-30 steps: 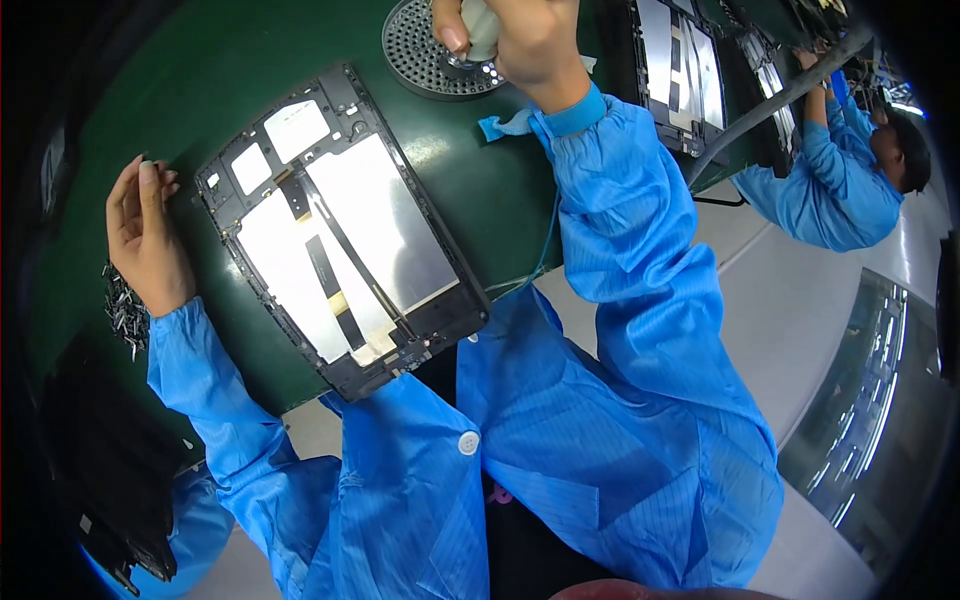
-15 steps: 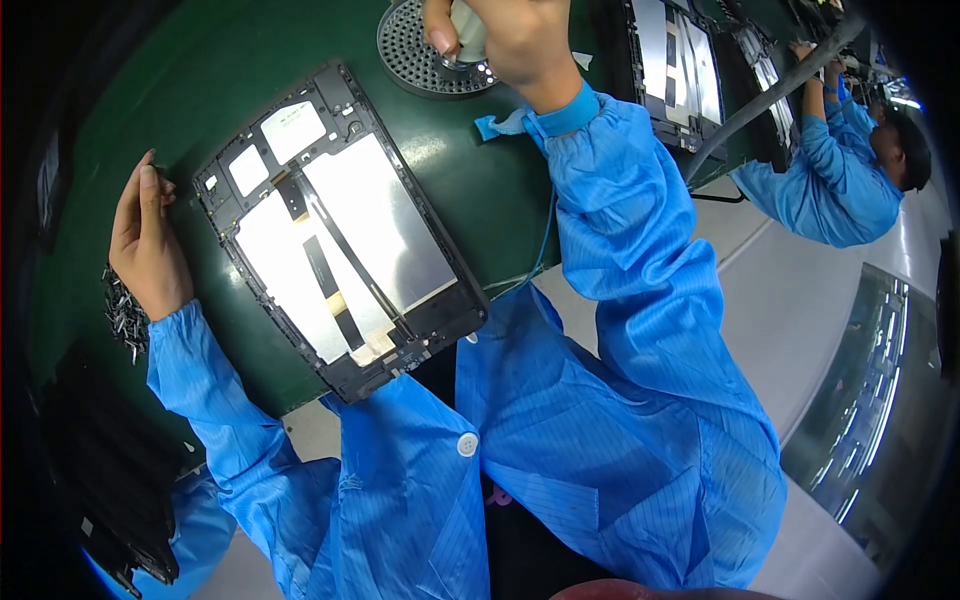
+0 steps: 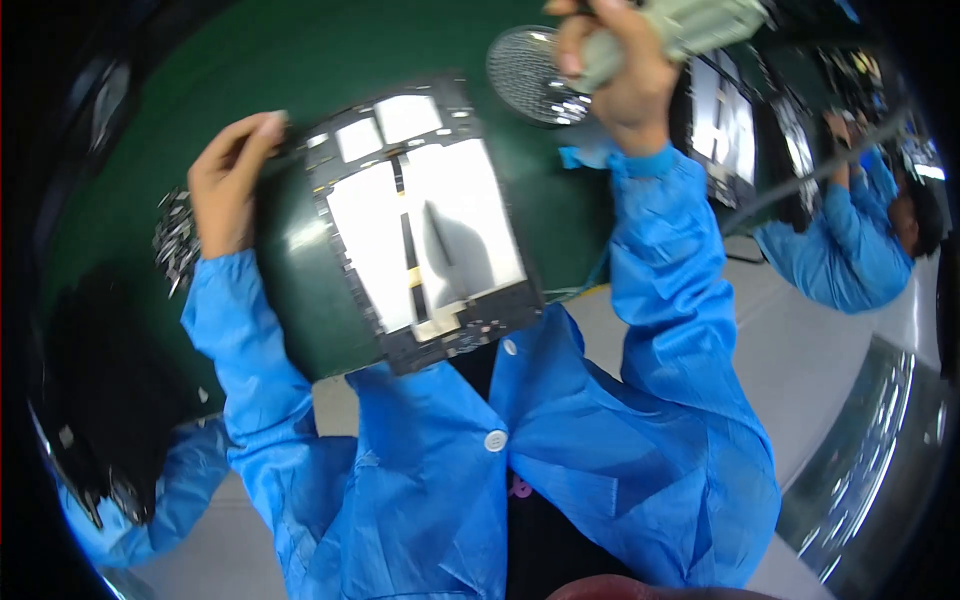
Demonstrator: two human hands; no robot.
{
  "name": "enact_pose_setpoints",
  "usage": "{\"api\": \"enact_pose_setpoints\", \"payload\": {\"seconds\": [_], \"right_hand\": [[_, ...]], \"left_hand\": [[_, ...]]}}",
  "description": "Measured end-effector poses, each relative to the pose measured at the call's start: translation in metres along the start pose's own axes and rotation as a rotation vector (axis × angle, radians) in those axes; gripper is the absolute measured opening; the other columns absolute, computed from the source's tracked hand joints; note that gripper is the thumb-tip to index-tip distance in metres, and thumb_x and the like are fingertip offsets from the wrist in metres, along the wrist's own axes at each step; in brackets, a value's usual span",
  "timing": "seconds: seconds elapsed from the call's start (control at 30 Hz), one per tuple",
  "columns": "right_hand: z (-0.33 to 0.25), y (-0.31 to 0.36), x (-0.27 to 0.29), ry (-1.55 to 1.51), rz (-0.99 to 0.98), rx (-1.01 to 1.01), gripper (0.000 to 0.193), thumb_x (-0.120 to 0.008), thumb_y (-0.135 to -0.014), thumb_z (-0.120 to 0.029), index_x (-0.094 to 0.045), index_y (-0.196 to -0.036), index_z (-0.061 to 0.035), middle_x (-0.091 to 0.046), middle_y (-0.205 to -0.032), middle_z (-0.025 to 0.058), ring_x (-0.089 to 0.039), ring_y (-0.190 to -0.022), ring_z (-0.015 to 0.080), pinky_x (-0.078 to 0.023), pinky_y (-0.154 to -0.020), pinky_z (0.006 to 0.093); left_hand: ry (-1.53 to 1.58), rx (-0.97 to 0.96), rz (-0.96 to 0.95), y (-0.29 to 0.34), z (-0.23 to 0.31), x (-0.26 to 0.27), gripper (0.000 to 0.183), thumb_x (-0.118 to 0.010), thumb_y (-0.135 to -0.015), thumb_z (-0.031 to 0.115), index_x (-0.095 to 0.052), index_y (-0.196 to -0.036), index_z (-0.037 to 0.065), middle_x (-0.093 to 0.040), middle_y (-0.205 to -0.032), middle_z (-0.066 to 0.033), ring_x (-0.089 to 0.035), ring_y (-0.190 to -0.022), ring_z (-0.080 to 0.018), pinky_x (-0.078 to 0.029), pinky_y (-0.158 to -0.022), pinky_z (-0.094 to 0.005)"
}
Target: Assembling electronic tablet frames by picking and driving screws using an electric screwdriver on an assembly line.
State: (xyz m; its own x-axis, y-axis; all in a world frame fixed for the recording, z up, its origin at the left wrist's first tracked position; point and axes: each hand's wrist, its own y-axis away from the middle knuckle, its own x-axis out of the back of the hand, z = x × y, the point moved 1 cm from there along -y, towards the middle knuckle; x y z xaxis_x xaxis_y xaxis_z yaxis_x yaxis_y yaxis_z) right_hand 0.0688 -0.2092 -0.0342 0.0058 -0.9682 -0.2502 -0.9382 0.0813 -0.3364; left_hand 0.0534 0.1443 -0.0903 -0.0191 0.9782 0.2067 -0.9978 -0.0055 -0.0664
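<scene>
An opened tablet (image 3: 350, 235) lies on the green table, showing shiny silver panels and a dark strip down its middle. My left hand (image 3: 228, 180) is beside its upper left corner, thumb and fingertips pressed together; whatever they may hold is too small to make out. At the upper right, my right hand (image 3: 632, 90) grips a pale green tool (image 3: 705, 25) shaped like an electric screwdriver, tilted and blurred. Its lower end is over the edge of a round grey perforated dish (image 3: 520, 70), where small shiny pieces sit. A blue band circles my right wrist.
A heap of small dark and silver parts (image 3: 178, 240) lies left of my left hand. More opened tablets (image 3: 725, 130) stand at the right, near a grey cable (image 3: 800, 185). A co-worker in blue (image 3: 835, 250) sits beyond. Black items (image 3: 110, 400) are at lower left.
The view has shifted, so the tablet appears turned and farther right. My right hand has tipped the tool sideways, away from the dish's middle. My left hand has come closer to the tablet's corner.
</scene>
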Motion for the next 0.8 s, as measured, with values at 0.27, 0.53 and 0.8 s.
{"api": "enact_pose_setpoints", "payload": {"seconds": [0.27, 0.53, 0.8], "right_hand": [[-0.011, -0.016, -0.084, -0.085, -0.194, 0.025, 0.024, -0.058, -0.097, -0.017, -0.062, -0.103, 0.0057, -0.068, -0.086, 0.0151, -0.056, -0.049, 0.0162, -0.045, -0.044, 0.0263], [-0.001, -0.025, -0.15, -0.132, -0.316, -0.022, 0.021, -0.061, -0.098, -0.018, -0.064, -0.098, 0.0023, -0.068, -0.08, 0.0096, -0.059, -0.051, 0.0122, -0.044, -0.043, 0.0242], [0.029, -0.021, -0.175, -0.152, -0.4, -0.054, 0.018, -0.061, -0.098, -0.014, -0.066, -0.094, 0.0028, -0.068, -0.078, 0.0083, -0.057, -0.049, 0.0108, -0.043, -0.042, 0.0238]], "left_hand": [[-0.054, -0.066, -0.165, -0.006, 0.002, -0.003, 0.014, -0.077, -0.086, 0.01, -0.079, -0.094, -0.001, -0.072, -0.103, -0.0093, -0.065, -0.096, -0.0166, -0.049, -0.086, -0.0276], [-0.02, -0.136, -0.194, -0.009, -0.005, -0.008, 0.016, -0.077, -0.087, 0.012, -0.078, -0.097, -0.001, -0.073, -0.101, -0.0082, -0.065, -0.091, -0.0145, -0.05, -0.082, -0.0257], [-0.118, -0.219, -0.259, -0.009, -0.007, -0.005, 0.022, -0.075, -0.09, 0.016, -0.076, -0.105, -0.001, -0.073, -0.101, -0.0098, -0.068, -0.092, -0.0167, -0.053, -0.084, -0.0283]]}}
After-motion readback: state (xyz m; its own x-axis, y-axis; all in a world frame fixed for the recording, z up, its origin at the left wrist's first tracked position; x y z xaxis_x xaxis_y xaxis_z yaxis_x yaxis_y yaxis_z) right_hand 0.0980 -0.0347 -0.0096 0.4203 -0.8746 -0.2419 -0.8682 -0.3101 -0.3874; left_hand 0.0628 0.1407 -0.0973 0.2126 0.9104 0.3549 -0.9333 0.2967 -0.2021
